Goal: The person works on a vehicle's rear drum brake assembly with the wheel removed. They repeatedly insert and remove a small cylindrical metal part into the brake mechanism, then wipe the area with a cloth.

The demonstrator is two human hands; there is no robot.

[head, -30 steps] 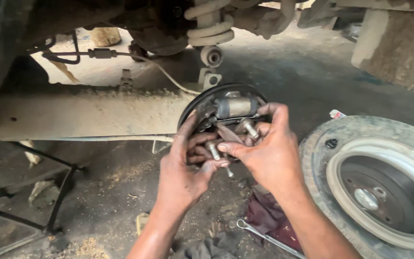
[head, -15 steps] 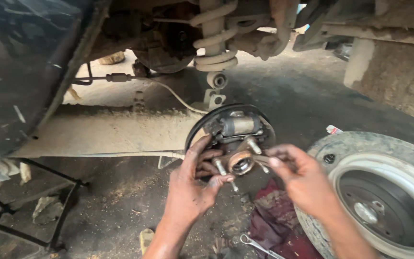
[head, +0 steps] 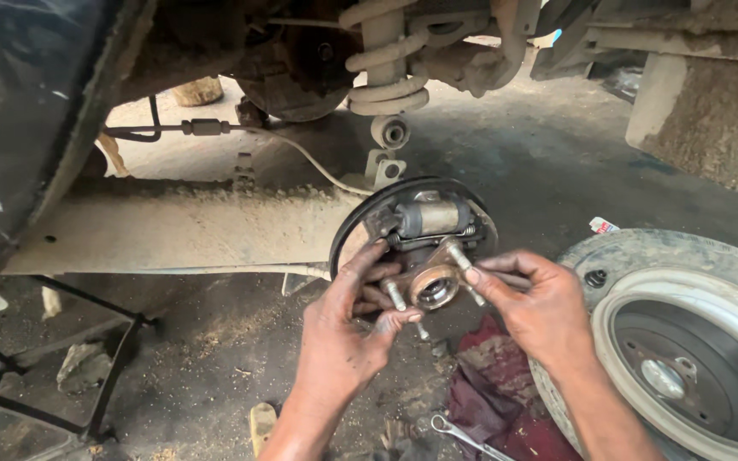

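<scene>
- Dusty garage floor (head: 215, 341) beneath a raised car.
- Wheel hub (head: 433, 286) lies between both grips.
- Left hand (head: 348, 329): fingers curled loosely against the hub's left side.
- Right hand (head: 535, 307): fingertips pinched on a stud (head: 459, 256).

Dusty concrete floor (head: 215, 341), daylight beyond car underside (head: 36, 102), removed wheel (head: 685, 341) lying right, red rag (head: 506, 393)

Your left hand (head: 343, 329) covers the lower left of the backing plate (head: 360, 226), and whatever your fingers pinch there is hidden. Your right hand (head: 535, 307) blocks the hub's (head: 433, 286) right side. The wheel (head: 685, 341) runs off the right edge; the spanner (head: 463, 435) is cut off below.
</scene>
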